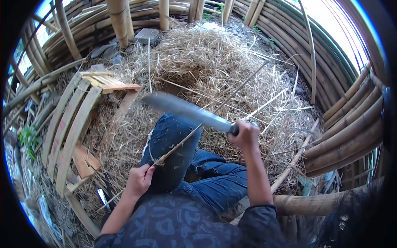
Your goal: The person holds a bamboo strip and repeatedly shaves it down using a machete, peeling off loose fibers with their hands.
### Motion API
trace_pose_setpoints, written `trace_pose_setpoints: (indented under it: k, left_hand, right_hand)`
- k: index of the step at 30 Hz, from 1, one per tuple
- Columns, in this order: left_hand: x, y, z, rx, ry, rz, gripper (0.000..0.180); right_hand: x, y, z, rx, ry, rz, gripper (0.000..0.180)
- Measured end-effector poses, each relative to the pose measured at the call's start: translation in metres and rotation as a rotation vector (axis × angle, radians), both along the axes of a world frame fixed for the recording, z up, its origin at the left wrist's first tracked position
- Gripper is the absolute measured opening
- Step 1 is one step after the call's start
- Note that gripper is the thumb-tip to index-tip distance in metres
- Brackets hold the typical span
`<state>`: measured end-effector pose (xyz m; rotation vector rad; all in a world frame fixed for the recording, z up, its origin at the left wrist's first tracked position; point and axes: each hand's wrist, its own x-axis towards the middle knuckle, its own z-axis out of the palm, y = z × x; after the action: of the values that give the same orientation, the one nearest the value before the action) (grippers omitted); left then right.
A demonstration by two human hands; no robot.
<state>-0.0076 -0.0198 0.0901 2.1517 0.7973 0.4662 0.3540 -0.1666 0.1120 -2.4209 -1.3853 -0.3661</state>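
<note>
My right hand grips the handle of a long broad-bladed knife, whose grey blade points up and left above my knee. My left hand is closed around a thin bamboo strip that runs diagonally from low left to upper right across my thigh. The blade lies over the strip near its middle. I sit with blue trousers on a heap of shavings.
A pile of dry bamboo shavings covers the ground ahead. A curved frame of flat bamboo slats stands at the left. Thick bamboo poles are stacked on the right and upright posts at the back.
</note>
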Motion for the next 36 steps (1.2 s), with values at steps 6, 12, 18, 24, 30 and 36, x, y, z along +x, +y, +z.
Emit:
trace_pose_setpoints:
  k: [6, 12, 18, 24, 30, 36]
  left_hand:
    - [-0.034, 0.0, -0.019, 0.023, 0.014, -0.001, 0.036]
    - [-0.035, 0.004, -0.018, -0.061, 0.058, -0.025, 0.034]
    - [-0.042, 0.002, -0.016, -0.074, 0.123, -0.025, 0.033]
    - [-0.054, -0.003, -0.013, -0.175, 0.181, -0.03, 0.035]
    - [-0.051, -0.001, -0.022, -0.182, 0.163, -0.032, 0.034]
    - [-0.066, 0.001, -0.027, -0.206, 0.129, -0.042, 0.034]
  right_hand:
    - [0.079, -0.023, 0.017, 0.076, 0.161, -0.592, 0.019]
    - [0.027, -0.019, 0.015, 0.051, 0.232, -0.243, 0.015]
    - [-0.045, 0.001, 0.032, 0.002, 0.116, 0.242, 0.016]
    - [-0.03, 0.009, 0.021, 0.004, 0.103, 0.251, 0.02]
    - [-0.006, 0.011, 0.024, -0.112, 0.113, 0.082, 0.018]
    - [0.09, -0.02, 0.055, 0.048, 0.423, -0.607, 0.03]
